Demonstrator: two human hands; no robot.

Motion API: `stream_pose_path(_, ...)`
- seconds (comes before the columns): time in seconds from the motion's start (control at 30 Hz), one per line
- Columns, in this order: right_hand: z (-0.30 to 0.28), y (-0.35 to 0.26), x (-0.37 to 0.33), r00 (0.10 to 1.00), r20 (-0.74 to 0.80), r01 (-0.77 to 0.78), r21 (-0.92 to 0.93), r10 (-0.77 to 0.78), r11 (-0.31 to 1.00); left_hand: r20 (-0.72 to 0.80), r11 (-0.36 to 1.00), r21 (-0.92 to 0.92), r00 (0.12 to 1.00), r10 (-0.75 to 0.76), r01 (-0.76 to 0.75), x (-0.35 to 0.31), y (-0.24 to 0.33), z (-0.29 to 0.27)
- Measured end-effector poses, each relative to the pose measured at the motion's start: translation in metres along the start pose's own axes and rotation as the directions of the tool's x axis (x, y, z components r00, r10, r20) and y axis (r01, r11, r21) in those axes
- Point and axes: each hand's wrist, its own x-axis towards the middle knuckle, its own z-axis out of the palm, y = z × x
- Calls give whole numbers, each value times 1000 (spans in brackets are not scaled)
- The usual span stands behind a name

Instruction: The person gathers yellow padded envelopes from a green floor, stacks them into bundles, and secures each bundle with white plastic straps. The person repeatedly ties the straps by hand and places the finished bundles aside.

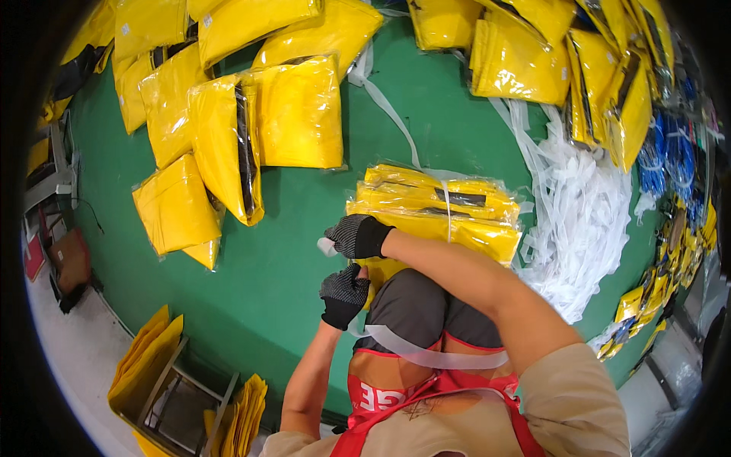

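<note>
In front of my knees lies a stack of yellow folded packs [487, 236] in clear plastic, with dark bands showing at their folds. A narrow white strap [411, 347] runs round the stack and sags across my lap. My right hand [359, 236], in a black dotted glove, is closed at the stack's left edge, and a white strap end sticks out beside its fingers. Just below it my left hand [344, 295], gloved alike, is closed too. The strap comes out under this hand; the fingers hide exactly how it is gripped.
Loose yellow packs [301, 114] lie on the green floor [266, 297] ahead and to the left, more at the far right. A tangled heap of white straps [575, 221] sits right of the stack. A metal-framed stool [183, 388] with yellow pieces stands at the lower left.
</note>
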Motion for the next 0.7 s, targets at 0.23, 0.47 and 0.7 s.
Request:
stream_pose_path(0.23, -2, 34, 15, 996, 92, 19, -50, -14, 999, 223, 978, -22, 955, -198, 208, 21, 71, -47)
stream_pose_path(0.47, -2, 51, 21, 975, 113, 178, 102, -189, 979, 260, 931, 25, 897, -359, 365, 66, 70, -110)
stream_pose_path(0.7, -8, 22, 19, 949, 52, 302, 126, -310, 945, 348, 999, -30, 937, 37, -29, 101, 32, -122)
